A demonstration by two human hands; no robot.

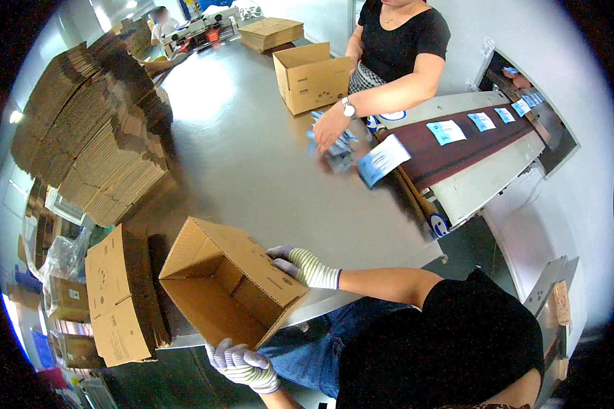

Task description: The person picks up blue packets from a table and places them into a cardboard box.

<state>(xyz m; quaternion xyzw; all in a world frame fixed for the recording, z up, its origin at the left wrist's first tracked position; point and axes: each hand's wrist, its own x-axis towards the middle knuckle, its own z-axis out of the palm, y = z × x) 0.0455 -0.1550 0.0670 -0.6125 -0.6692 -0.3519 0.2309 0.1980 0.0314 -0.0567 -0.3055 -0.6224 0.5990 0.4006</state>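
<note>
An open cardboard box (266, 269) stands tilted at the near edge of the metal table, its bare inside showing. My left hand (244, 367), in a striped white glove, has its fingers closed over the box's lower near edge. My right hand (305, 266), gloved the same way, presses against the opposite side of the box, thumb and fingers on the cardboard. The box's underside is hidden.
Flattened cartons (119, 296) and a tall cardboard stack (92, 126) are at left. Across the metal table (252, 163), a co-worker's hand (334, 129) holds blue packets near another open box (312, 78). More packets (445, 132) lie along a conveyor belt (467, 146) at right.
</note>
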